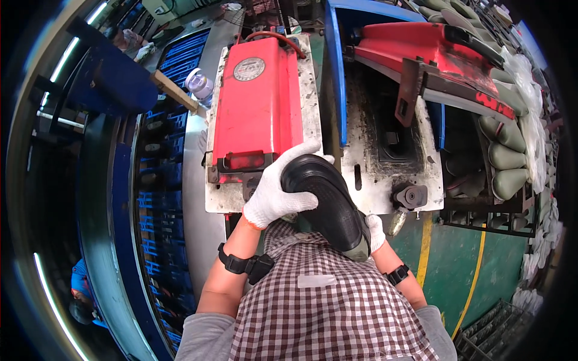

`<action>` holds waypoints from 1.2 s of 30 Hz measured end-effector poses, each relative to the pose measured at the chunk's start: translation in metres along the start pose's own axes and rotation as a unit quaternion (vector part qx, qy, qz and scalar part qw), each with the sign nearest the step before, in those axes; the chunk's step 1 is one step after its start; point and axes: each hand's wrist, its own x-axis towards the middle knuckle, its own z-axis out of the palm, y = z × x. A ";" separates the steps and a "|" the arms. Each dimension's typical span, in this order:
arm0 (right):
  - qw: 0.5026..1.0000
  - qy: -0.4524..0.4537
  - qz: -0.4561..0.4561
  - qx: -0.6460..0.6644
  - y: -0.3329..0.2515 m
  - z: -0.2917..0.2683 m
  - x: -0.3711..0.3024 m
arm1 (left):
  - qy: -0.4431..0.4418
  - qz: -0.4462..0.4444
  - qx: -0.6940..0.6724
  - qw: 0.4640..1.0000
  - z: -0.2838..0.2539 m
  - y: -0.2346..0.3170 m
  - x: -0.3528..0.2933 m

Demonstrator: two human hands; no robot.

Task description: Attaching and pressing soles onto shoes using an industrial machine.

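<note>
A black shoe [322,201] is held in front of my checked apron, tilted with its rounded end up and to the left. A grey-green part shows at its lower end. My left hand [274,192], in a white knit glove, wraps round the upper end with the thumb across the near side. At the lower right end, my right hand [376,233], also gloved, grips the edge; most of its fingers are hidden behind the shoe. Just beyond my hands stand a closed red press [259,102] and a second press with its red lid [421,54] raised over a dark mould [394,141].
Olive-green shoe lasts [507,156] sit on a rack at the right. On the left runs a metal ledge [201,253] beside blue racks [159,222]. A lidded bottle [198,84] stands near the closed press. Yellow lines [425,246] mark the green floor.
</note>
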 end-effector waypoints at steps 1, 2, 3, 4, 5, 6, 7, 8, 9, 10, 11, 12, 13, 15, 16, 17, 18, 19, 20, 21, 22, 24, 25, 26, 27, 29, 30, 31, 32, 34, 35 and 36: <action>1.000 0.001 0.003 -0.001 0.003 -0.001 0.002 | 0.004 0.018 -0.018 1.000 0.003 0.001 -0.004; 1.000 -0.010 0.021 0.018 0.004 -0.002 0.003 | 0.008 0.035 -0.037 0.999 0.004 0.001 -0.006; 0.998 -0.020 0.039 0.037 0.006 -0.002 0.005 | 0.010 0.036 -0.038 0.999 0.003 0.001 -0.008; 0.998 -0.019 0.041 0.036 0.007 0.000 0.007 | 0.013 0.049 -0.029 0.998 0.002 0.000 -0.009; 0.999 0.003 0.034 0.017 0.009 0.003 0.008 | 0.016 0.061 -0.021 0.998 0.000 0.000 -0.010; 0.999 0.024 0.026 -0.001 0.010 0.005 0.009 | 0.019 0.062 -0.021 0.998 -0.001 -0.001 -0.011; 0.999 0.024 0.027 -0.002 0.011 0.001 0.011 | 0.016 0.072 -0.006 0.997 -0.001 0.000 -0.012; 1.000 0.019 0.021 0.001 0.013 -0.005 0.013 | 0.014 0.081 0.009 0.997 -0.002 0.001 -0.012; 1.000 0.014 0.014 0.005 0.015 -0.010 0.013 | 0.015 0.082 0.008 0.997 -0.001 0.000 -0.012; 1.000 0.014 0.016 0.005 0.018 -0.008 0.013 | 0.027 0.091 0.011 0.995 -0.001 -0.002 -0.013; 1.000 0.001 0.009 0.000 0.021 -0.006 0.012 | 0.038 0.101 0.013 0.994 -0.001 -0.003 -0.014; 1.000 -0.012 0.001 -0.004 0.024 -0.004 0.011 | 0.040 0.101 0.013 0.994 -0.001 -0.003 -0.014; 1.000 -0.011 0.002 -0.004 0.025 0.003 0.011 | 0.054 0.102 0.030 0.993 0.000 -0.002 -0.013; 0.992 0.106 -0.032 -0.053 0.028 0.015 0.015 | 0.068 0.102 0.047 0.991 0.000 0.001 -0.011; 0.992 0.106 -0.033 -0.053 0.029 0.015 0.016 | 0.075 0.099 0.068 0.990 0.000 0.003 -0.009; 0.995 0.084 -0.024 -0.046 0.029 0.015 0.016 | 0.081 0.096 0.090 0.988 0.000 0.004 -0.008; 0.997 0.061 -0.016 -0.038 0.028 0.014 0.016 | 0.081 0.096 0.090 0.988 0.000 0.003 -0.008; 0.997 0.058 -0.016 -0.040 0.028 0.014 0.017 | 0.088 0.101 0.106 0.985 0.000 0.005 -0.007; 0.997 0.046 -0.014 -0.061 0.029 0.013 0.016 | 0.095 0.106 0.122 0.982 0.000 0.006 -0.006; 0.996 0.034 -0.011 -0.083 0.029 0.013 0.017 | 0.094 0.109 0.124 0.982 0.000 0.007 -0.005; 0.996 0.032 -0.011 -0.083 0.029 0.014 0.017 | 0.097 0.105 0.123 0.982 0.000 0.006 -0.004; 0.989 0.088 -0.034 -0.116 0.030 0.017 0.019 | 0.100 0.101 0.124 0.982 0.000 0.005 -0.003; 0.989 0.086 -0.035 -0.116 0.030 0.020 0.020 | 0.107 0.103 0.129 0.980 0.000 0.004 -0.001; 0.991 0.048 -0.039 -0.116 0.030 0.024 0.021 | 0.115 0.105 0.135 0.979 -0.001 0.003 0.002; 0.992 0.011 -0.042 -0.116 0.029 0.030 0.022 | 0.114 0.107 0.138 0.978 -0.002 0.002 0.006; 0.995 0.019 -0.036 -0.096 0.030 0.042 0.024 | 0.129 0.104 0.140 0.976 -0.002 -0.001 0.010; 0.996 0.029 -0.030 -0.076 0.029 0.045 0.025 | 0.129 0.105 0.143 0.976 -0.004 -0.001 0.012; 0.996 0.028 -0.030 -0.075 0.026 0.040 0.024 | 0.137 0.100 0.159 0.973 -0.004 0.001 0.012; 0.997 0.021 -0.020 -0.077 0.023 0.030 0.023 | 0.145 0.095 0.175 0.969 -0.003 0.001 0.013; 0.997 0.009 -0.007 -0.079 0.018 0.029 0.022 | 0.152 0.093 0.145 0.973 -0.002 -0.003 0.014; 0.994 0.026 -0.025 -0.099 0.018 0.041 0.023 | 0.163 0.091 0.116 0.976 -0.005 -0.004 0.012; 0.991 0.043 -0.043 -0.119 0.018 0.051 0.024 | 0.157 0.082 0.062 0.982 -0.009 -0.008 0.011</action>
